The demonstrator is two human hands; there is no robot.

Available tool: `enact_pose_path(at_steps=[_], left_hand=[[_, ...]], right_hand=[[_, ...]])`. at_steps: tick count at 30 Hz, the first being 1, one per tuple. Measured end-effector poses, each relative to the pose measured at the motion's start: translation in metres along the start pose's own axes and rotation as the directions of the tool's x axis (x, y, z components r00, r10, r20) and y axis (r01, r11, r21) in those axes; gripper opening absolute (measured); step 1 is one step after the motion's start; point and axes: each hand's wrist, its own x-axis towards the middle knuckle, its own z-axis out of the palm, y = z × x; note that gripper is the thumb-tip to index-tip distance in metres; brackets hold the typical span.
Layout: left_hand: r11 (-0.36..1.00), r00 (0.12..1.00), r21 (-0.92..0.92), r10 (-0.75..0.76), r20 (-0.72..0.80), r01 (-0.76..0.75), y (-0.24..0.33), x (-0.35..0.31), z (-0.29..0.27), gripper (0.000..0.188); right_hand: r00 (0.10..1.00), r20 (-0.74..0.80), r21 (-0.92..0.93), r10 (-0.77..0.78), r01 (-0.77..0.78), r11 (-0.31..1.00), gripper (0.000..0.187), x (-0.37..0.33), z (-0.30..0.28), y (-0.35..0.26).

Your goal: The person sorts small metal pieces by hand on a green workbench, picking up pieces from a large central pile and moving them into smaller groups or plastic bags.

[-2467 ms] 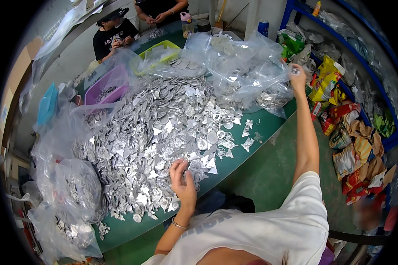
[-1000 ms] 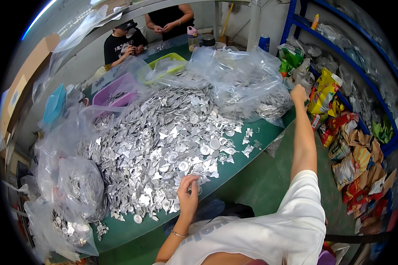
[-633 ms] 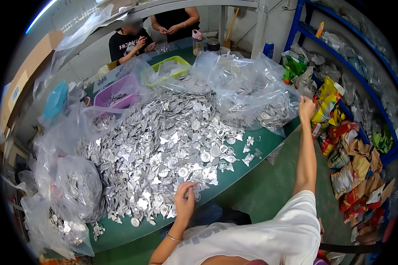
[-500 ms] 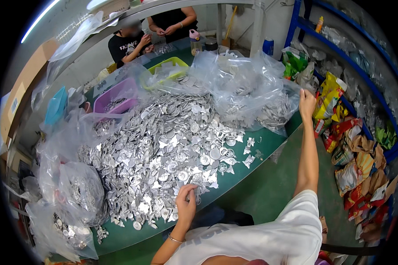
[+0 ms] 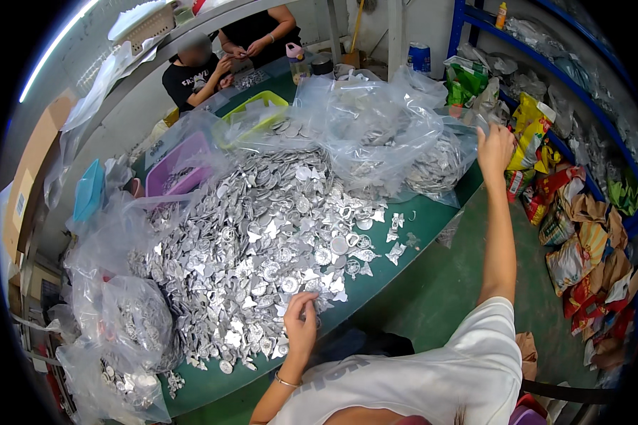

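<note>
A broad heap of flat silver metal pieces (image 5: 255,248), many shaped like discs and small figures, covers much of the green table (image 5: 376,283). At its near edge my left hand (image 5: 301,329) rests with fingers loosely bent and a gap at the thumb; nothing shows in it. My right hand (image 5: 496,152) is stretched out past the table's right end, its bent fingers closed at the edge of a clear plastic bag (image 5: 432,159). More metal pieces lie inside that bag. The fingertips of my right hand are partly hidden.
Purple (image 5: 177,166) and lime-green (image 5: 262,110) baskets stand behind the heap. Another filled plastic bag (image 5: 138,319) sits at the left. Blue shelving (image 5: 546,134) and piled colourful packets (image 5: 571,262) line the right. Two people work across the table, near a pink-lidded bottle (image 5: 295,60).
My right hand has turned and its fingers have bent more at the bag's edge. The left hand has hardly moved over the heap. The whole view has shifted slightly.
</note>
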Motion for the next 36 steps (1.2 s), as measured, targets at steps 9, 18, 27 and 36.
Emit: enact_pose_path(at_steps=[9, 18, 27, 36], left_hand=[[1.000, 1.000, -0.011, 0.017, 0.018, -0.017, -0.001, -0.002, 0.002, 0.015], [0.999, 0.998, 0.005, 0.045, 0.043, -0.045, 0.007, -0.004, -0.004, 0.016], [0.735, 0.622, -0.304, 0.676, 0.395, -0.606, 0.129, 0.109, 0.149, 0.031], [0.287, 0.595, 0.544, 0.137, 0.792, -0.789, 0.089, 0.254, 0.273, 0.035]], right_hand=[[0.855, 0.294, 0.287, -0.427, 0.347, 0.893, 0.054, -0.074, 0.018, -0.092], [0.762, 0.627, 0.011, -0.163, 0.201, 0.980, 0.055, -0.073, -0.025, -0.088], [0.884, 0.431, 0.091, -0.178, 0.154, 0.984, 0.030, -0.101, -0.015, -0.055], [0.892, 0.448, -0.018, -0.055, 0.071, 0.997, 0.062, -0.097, -0.037, -0.033]])
